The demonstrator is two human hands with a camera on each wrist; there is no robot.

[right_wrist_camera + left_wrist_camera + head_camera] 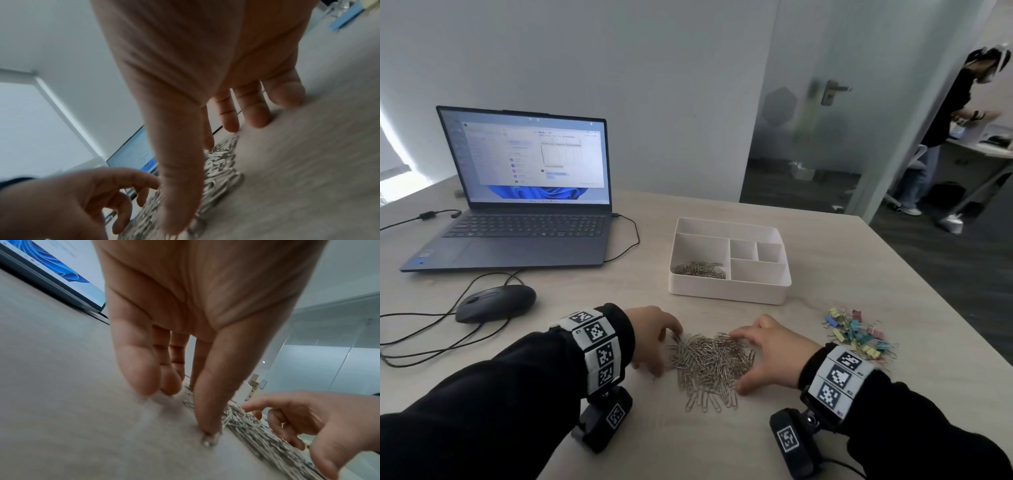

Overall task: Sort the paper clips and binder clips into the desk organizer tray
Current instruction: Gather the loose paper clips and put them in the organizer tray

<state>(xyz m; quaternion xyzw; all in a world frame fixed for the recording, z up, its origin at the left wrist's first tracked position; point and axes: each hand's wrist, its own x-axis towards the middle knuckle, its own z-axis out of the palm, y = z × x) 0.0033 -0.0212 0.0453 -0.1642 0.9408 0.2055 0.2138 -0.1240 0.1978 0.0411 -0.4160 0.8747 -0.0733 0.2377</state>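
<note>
Just in front of the tray (729, 294), your left hand (654, 337) and right hand (774, 356), fingers spread and gripping nothing, cup the paper clips (710, 363) to gather them.

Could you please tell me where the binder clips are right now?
In the head view the binder clips lie in a loose heap on the table, just beyond the right wrist and nearer than the tray.

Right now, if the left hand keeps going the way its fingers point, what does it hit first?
The left hand points right, into the paper clip pile its fingertips already touch. Past the pile is the right hand. Depth is hard to judge, but the clips come first.
</note>
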